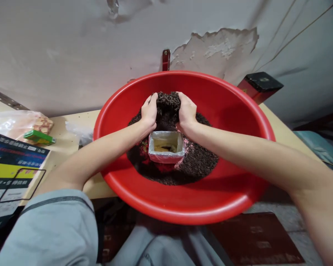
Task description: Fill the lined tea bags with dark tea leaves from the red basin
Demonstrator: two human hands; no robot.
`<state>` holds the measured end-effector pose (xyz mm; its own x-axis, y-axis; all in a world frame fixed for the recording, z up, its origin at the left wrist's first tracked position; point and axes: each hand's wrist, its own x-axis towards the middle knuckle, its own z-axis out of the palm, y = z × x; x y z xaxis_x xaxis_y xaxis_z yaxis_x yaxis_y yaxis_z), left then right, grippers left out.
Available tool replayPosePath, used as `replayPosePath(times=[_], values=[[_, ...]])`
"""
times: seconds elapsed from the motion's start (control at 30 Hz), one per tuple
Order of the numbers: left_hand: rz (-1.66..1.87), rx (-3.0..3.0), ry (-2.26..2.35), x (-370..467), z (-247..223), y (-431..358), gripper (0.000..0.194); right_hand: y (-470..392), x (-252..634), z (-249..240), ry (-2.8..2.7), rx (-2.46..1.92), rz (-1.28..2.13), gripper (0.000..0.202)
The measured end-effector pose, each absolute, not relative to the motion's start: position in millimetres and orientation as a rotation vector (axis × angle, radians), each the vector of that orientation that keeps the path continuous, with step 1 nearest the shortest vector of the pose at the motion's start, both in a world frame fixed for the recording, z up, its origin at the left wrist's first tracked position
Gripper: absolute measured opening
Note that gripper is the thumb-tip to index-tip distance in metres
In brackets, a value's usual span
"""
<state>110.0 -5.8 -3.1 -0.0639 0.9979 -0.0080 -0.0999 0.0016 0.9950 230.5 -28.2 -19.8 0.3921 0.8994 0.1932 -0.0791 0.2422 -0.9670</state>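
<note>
Both my hands are cupped around a heap of dark loose tea leaves [168, 100] inside a big red plastic basin [238, 111]. My left hand [150, 111] presses the heap from the left, and my right hand [187, 109] from the right, with a gap between them. Just below my hands stands a small open box lined with clear plastic [166, 157]; a few dark bits lie at its bottom. More leaves [201, 160] spread over the basin floor around the box. The fingertips are partly hidden by the leaves.
The basin rests on a pale wooden table [100, 186]. To the left lie a green box [39, 137], a plastic bag [13, 122] and a printed carton [11, 173]. A dark red box with a black top [262, 83] stands at the back right, near the peeling wall [72, 48].
</note>
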Motion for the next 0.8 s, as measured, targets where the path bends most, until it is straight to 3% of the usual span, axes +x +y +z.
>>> replayPosePath(times=[0.2,0.47,0.63,0.8], values=[[1.258,1.153,1.126,92,12,-80,0.036,-118,230,-4,-1.057,-1.284,0.736,0.051],[1.082,1.475,1.098,67,28,-113,0.019,-160,236,4,-1.115,-1.112,0.954,0.044],[0.983,1.59,1.148,58,36,-100,0.021,-140,249,10,-1.2,-0.937,1.091,0.052],[0.905,1.739,1.499,51,26,-31,0.039,-56,281,-12,-1.365,-1.181,0.871,0.074]])
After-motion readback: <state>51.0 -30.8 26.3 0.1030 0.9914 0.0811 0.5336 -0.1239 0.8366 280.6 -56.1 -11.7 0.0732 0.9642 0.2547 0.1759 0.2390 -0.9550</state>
